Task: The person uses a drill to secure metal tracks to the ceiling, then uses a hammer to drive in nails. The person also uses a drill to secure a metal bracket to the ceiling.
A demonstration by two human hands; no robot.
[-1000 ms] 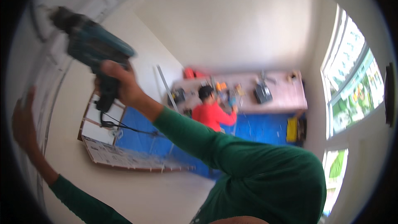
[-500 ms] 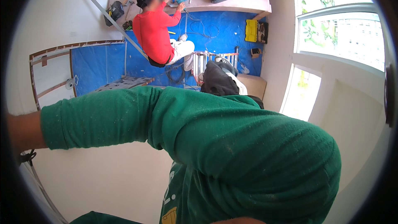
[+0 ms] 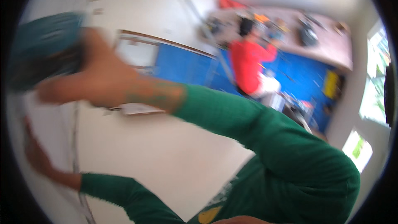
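My right hand (image 3: 99, 70) is closed around a teal and dark power tool (image 3: 49, 33) at the upper left, held up near the white wall. Motion blur hides the tool's finer parts, so its exact kind is unclear. Lower down, my left hand (image 3: 37, 151) lies stretched out along the pale surface at the left edge, apart from the tool. Its fingers look extended, though smeared, and I see nothing in it. Both arms wear green sleeves.
Behind my right arm a person in a red top (image 3: 248, 64) works at a long workbench (image 3: 336, 45) strewn with tools. Blue sheeting (image 3: 178, 64) covers the floor there. A framed opening (image 3: 137, 52) sits in the wall, and a window (image 3: 375, 74) stands at right.
My view has swung left, so the co-worker and bench sit farther right. Both my hands and the teal power tool have come into sight; the right hand was cut off at the edge before.
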